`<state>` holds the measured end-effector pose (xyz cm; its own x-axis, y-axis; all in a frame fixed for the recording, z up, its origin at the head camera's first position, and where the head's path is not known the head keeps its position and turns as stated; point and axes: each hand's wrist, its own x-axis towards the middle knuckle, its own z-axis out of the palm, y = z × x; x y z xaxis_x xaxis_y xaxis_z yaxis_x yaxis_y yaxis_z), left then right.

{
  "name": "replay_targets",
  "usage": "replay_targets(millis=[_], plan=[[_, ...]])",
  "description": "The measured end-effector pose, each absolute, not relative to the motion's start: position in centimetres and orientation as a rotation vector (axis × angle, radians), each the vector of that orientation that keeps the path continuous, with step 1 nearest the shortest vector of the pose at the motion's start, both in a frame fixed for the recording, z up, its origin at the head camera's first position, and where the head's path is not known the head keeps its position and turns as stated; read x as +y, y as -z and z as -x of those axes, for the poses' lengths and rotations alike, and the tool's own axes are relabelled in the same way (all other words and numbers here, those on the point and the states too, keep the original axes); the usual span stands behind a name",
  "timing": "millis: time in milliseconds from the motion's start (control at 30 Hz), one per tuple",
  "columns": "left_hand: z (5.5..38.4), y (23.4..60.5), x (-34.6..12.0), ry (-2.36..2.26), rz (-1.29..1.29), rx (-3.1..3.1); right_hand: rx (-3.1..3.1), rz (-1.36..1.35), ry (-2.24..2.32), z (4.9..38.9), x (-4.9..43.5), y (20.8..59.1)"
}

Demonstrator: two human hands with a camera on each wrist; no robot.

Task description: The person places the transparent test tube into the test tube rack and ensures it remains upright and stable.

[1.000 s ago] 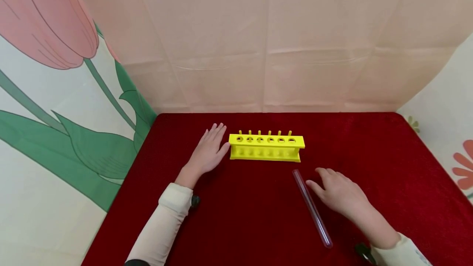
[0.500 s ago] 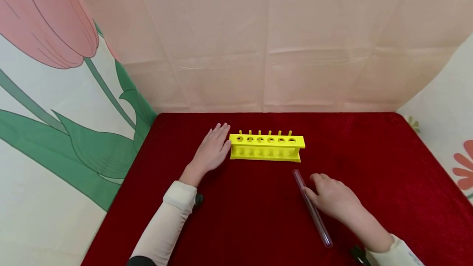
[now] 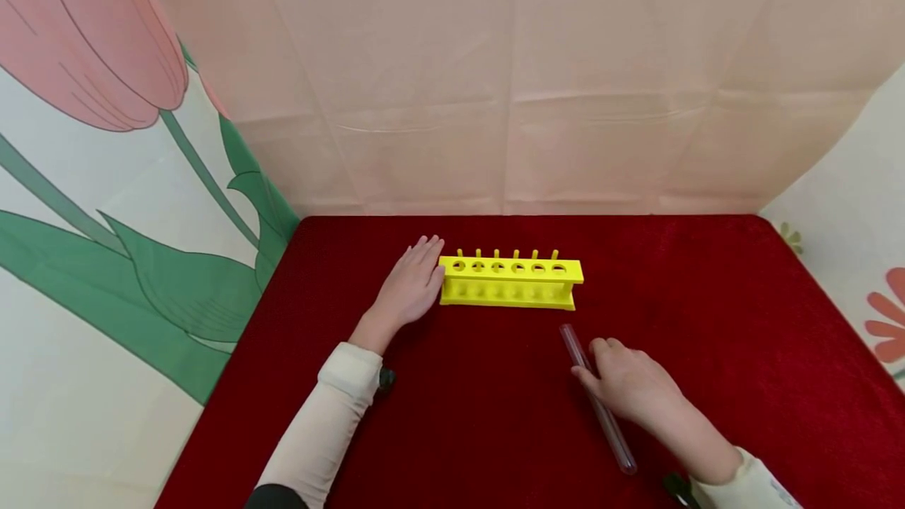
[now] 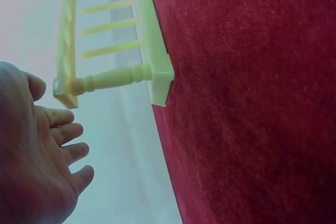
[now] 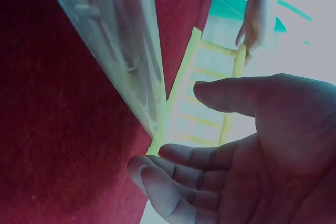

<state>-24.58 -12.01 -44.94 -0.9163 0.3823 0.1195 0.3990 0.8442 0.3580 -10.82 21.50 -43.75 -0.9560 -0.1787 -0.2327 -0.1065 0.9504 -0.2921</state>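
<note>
My right hand (image 3: 632,385) held nothing, thumb parted from fingers; contact with the tube (image 3: 611,429) was undetermined. The tube lay just left, long axis slanting toward the rack's (image 3: 509,276) right end. My left hand (image 3: 410,289), fingers extended, was farther off.

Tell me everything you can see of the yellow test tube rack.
The yellow test tube rack looks like plastic. Its top plate has six round empty holes in a row, with six slim pegs behind them; a turned post joins plate and base at the left end. It stands upright on the red cloth, toward the far edge. The left hand is right by its left end; whether they touch is unclear.
</note>
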Motion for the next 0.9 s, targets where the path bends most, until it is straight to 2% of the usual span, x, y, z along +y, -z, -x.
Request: replay_targets(millis=[900], plan=[[24.9, 45.6, -10.8, 0.613, 0.646, -2.983, 2.822, 0.204, 0.312, 11.0, 20.9, 45.2]])
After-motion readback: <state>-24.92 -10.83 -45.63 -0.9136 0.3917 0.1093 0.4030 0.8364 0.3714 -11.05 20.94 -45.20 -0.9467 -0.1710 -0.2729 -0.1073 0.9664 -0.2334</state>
